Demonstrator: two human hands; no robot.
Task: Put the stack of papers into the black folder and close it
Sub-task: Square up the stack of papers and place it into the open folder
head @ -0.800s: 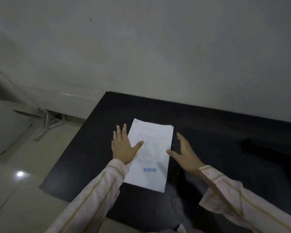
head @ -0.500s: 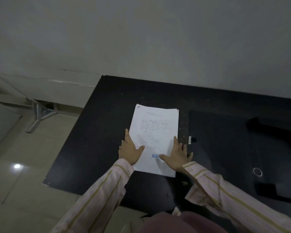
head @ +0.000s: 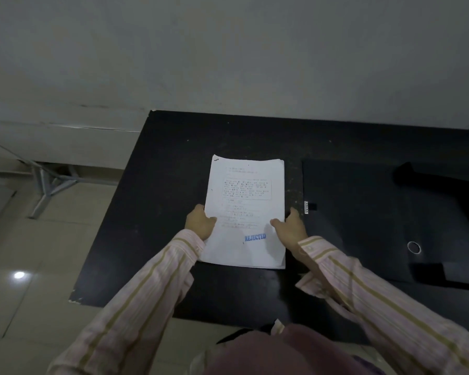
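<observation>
A white stack of papers point(head: 248, 196) with printed text and a blue "REJECTED" stamp lies on the black table point(head: 163, 201), left of centre. My left hand point(head: 199, 221) grips the stack's left edge, thumb on top and fingers beneath. On the right edge my right hand point(head: 291, 226) holds the stack the same way. The black folder point(head: 363, 212) lies open and flat to the right of the papers, with a small metal ring point(head: 414, 247) on it and a dark flap at its far right.
The table's left edge point(head: 111, 212) drops to a tiled floor with a metal stand point(head: 48, 185) by the wall. A grey wall rises just behind the table. My striped sleeves reach in from the near edge.
Both hands slid from lying flat beside and on the papers to gripping the stack's two side edges. The camera tilted down and closer.
</observation>
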